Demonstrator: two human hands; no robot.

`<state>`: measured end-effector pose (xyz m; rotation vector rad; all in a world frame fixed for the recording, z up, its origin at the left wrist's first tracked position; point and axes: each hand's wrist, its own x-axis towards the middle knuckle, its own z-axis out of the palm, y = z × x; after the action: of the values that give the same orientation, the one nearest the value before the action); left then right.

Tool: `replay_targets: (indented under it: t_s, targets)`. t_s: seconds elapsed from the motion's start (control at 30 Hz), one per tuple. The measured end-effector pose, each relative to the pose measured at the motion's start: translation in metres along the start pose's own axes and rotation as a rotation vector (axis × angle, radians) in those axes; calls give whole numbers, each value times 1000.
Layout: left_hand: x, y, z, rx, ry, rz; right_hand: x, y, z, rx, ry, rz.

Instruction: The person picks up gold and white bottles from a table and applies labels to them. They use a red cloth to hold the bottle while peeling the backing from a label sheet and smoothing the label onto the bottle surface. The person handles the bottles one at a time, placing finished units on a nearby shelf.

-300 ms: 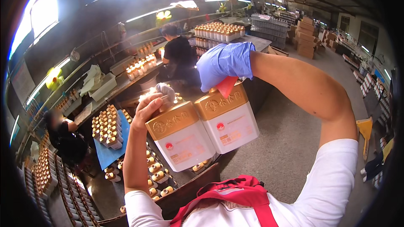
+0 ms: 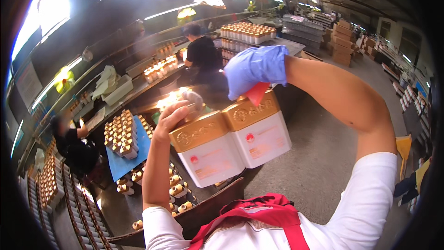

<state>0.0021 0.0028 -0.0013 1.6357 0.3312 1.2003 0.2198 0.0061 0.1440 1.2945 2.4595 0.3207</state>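
Two white, flat-sided bottles with embossed gold shoulders are side by side in front of me, slightly tilted and seemingly touching. My left hand is closed around the top of the left bottle; grey covering shows on its fingertips, and glare blurs the bottle's neck. In a blue glove, my right hand is closed over the top of the right bottle, hiding its neck. A red cloth pokes out beneath the gloved fingers and hangs over the gold shoulder.
Below my left arm, gold-capped bottles fill a dark-edged table. Similar bottles stand on a blue board. Two people in dark clothes are at the benches beyond. Cardboard boxes are stacked far right; a yellow object is nearer.
Both bottles and my hands appear slightly further right in the picture. The background has also shifted right and a little down. My grip looks the same.
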Motion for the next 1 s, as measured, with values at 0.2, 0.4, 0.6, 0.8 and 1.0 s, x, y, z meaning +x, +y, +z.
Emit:
replay_targets:
  t_s: [0.2, 0.4, 0.6, 0.8, 1.0]
  targets:
    - [-11, -14, -6, -90, 49, -129, -9, -15, -16, 24, -164, 34]
    - [-12, -16, 4, -238, -53, -99, 4, -8, -3, 42, -205, 114]
    - [-13, -42, 10, -402, 51, -98, 8, -7, 1, 67, -292, 117]
    - [-13, -66, 6, -451, 53, -138, 9, 4, 12, 142, -281, 77]
    - [-12, -83, 12, -527, 85, -65, 23, 6, 27, 51, -358, 158]
